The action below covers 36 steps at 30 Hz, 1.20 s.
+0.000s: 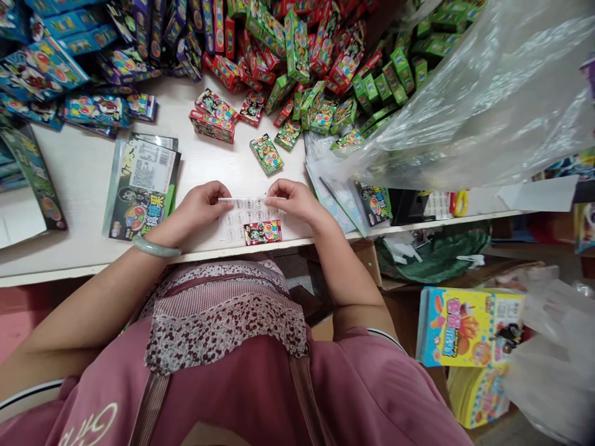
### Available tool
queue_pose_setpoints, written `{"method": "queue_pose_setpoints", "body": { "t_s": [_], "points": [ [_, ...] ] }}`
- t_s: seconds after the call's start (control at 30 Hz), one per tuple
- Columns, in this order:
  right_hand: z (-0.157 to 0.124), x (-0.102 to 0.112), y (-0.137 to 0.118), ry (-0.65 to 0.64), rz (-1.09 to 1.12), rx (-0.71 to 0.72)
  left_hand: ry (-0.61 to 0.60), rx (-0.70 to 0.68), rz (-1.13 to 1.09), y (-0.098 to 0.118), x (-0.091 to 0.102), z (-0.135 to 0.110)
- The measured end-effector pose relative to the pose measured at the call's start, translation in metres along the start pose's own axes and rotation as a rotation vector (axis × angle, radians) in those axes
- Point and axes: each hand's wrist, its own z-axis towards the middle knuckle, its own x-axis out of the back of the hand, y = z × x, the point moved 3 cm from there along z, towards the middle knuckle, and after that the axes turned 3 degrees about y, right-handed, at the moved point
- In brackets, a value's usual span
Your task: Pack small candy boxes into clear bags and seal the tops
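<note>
A sheet of round clear stickers (248, 212) lies at the table's front edge, pinched at its far corners by both hands. My left hand (203, 203) grips the upper left corner between thumb and fingers; a pale green bangle (155, 245) circles that wrist. At the upper right, my right hand (294, 198) has thumb and forefinger closed on the same sheet. A small red candy box (263, 232) rests on the lower right part of the sheet. Beyond my hands lies a single green candy box (266, 155).
Piles of red boxes (214, 116), green boxes (297, 46) and blue boxes (95, 110) fill the far side. Printed packaging (139, 192) lies left of my hands. A clear plastic bag (446, 118) spreads over the right side, near yellow scissors (460, 202).
</note>
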Motion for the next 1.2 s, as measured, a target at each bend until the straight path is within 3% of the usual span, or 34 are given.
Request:
{"method": "queue_pose_setpoints", "body": {
  "t_s": [0.17,0.43,1.2],
  "points": [
    [-0.001,-0.002,0.001,0.057,-0.063,0.008,0.0,-0.012,-0.003,-0.001,0.0,0.0],
    [-0.012,-0.005,-0.006,0.156,-0.363,0.045,0.001,-0.004,0.0,-0.001,0.0,0.001],
    [-0.009,-0.004,-0.002,0.207,-0.413,0.085,-0.008,-0.023,0.033,-0.001,-0.001,0.001]
  ]
}}
